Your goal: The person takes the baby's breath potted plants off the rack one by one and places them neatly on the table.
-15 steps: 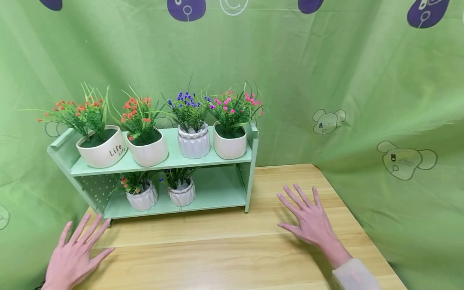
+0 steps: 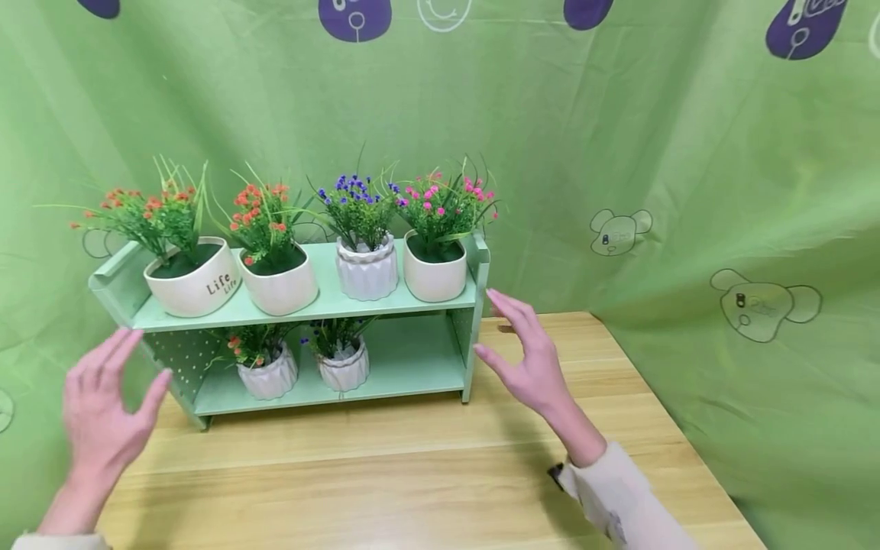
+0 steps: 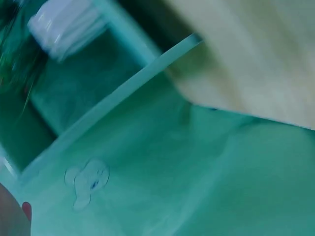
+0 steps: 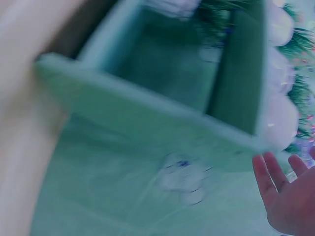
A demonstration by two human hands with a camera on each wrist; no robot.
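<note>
A mint-green two-tier shelf (image 2: 412, 357) stands on the wooden table and bears potted artificial flowers on both tiers. My left hand (image 2: 106, 409) is raised at its left end, thumb apart from the fingers, with nothing held. At the right end my right hand (image 2: 532, 363) is held up beside the side panel, fingers extended; whether the fingertips touch the panel I cannot tell. The right wrist view shows that hand (image 4: 293, 196) near the shelf's top corner. Only a bit of the left hand (image 3: 12, 216) enters the left wrist view.
On the top tier are an oval "Life" pot (image 2: 192, 286), a white pot with orange flowers (image 2: 278, 286), a ribbed pot with purple flowers (image 2: 367, 271) and a pink-flowered pot (image 2: 435, 275). Two ribbed pots (image 2: 270, 374) stand below. Green curtain (image 2: 687, 153) surrounds the wooden table (image 2: 385, 489).
Both hands have risen from low over the table to the shelf's two ends. The right one moved left and turned sideways. The shelf and pots look unmoved.
</note>
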